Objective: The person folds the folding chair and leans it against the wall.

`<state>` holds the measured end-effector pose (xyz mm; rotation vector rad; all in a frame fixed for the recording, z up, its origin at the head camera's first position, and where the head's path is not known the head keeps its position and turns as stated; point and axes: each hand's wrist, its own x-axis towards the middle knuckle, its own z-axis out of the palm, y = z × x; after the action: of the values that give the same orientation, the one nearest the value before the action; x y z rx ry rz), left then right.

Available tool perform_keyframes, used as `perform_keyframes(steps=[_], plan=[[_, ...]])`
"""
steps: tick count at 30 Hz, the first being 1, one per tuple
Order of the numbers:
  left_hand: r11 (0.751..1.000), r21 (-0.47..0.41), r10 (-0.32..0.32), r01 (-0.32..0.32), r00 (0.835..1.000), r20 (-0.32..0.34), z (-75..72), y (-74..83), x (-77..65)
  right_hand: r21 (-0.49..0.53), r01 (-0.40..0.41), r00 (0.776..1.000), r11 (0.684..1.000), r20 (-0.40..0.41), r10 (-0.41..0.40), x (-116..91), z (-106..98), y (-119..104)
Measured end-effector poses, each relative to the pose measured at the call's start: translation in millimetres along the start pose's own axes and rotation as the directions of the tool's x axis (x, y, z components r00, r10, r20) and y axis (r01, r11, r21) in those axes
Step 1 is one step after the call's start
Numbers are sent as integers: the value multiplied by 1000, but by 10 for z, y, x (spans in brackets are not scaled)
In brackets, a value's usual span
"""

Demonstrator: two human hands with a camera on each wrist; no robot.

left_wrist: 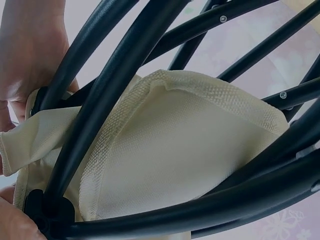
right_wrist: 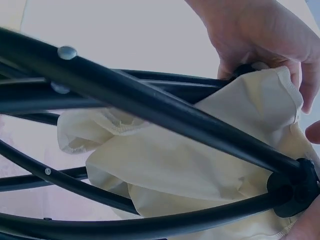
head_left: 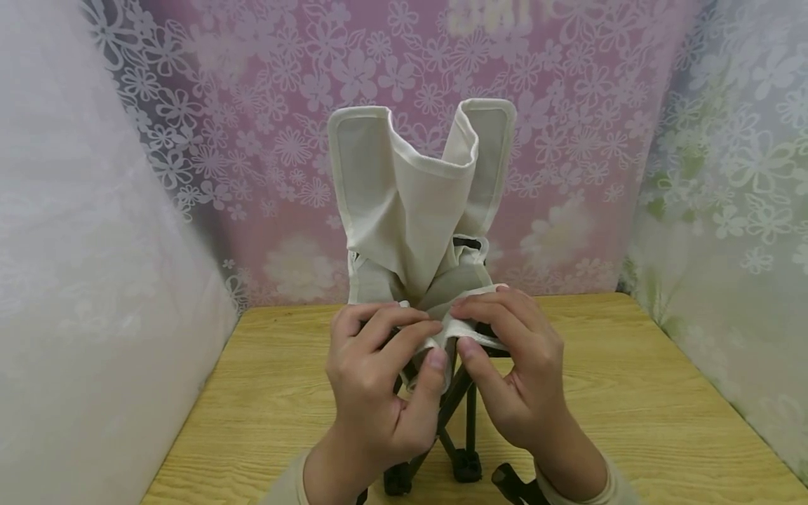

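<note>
A small folding chair with cream fabric [head_left: 435,203] and a black tubular frame [head_left: 456,403] stands on the table, its backrest creased inward between two upright side panels. My left hand [head_left: 379,382] grips the near seat edge on the left, fingers over the top and thumb on the near side. On the right, my right hand [head_left: 520,372] pinches the hemmed seat edge between thumb and fingers. The hands are close together, and the seat fabric bunches between them. Both wrist views look through crossing black tubes [right_wrist: 150,105] at the sagging cream seat [left_wrist: 170,145].
The wood-grain tabletop [head_left: 278,400] extends around the chair legs. Black plastic feet [head_left: 467,466] rest on it near the front. A pink floral backdrop [head_left: 271,140] rises behind, with pale sheets on the left [head_left: 95,280] and right [head_left: 726,245].
</note>
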<state>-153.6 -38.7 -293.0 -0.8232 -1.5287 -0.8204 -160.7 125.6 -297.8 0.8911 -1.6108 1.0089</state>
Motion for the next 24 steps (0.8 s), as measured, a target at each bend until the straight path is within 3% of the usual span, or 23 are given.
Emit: perform_keyframes(steps=[24], plan=[[1000,-12,-7,7,999,-51,48,-15,-16,52,1,1000,999,-22,0,-14,16,-10]])
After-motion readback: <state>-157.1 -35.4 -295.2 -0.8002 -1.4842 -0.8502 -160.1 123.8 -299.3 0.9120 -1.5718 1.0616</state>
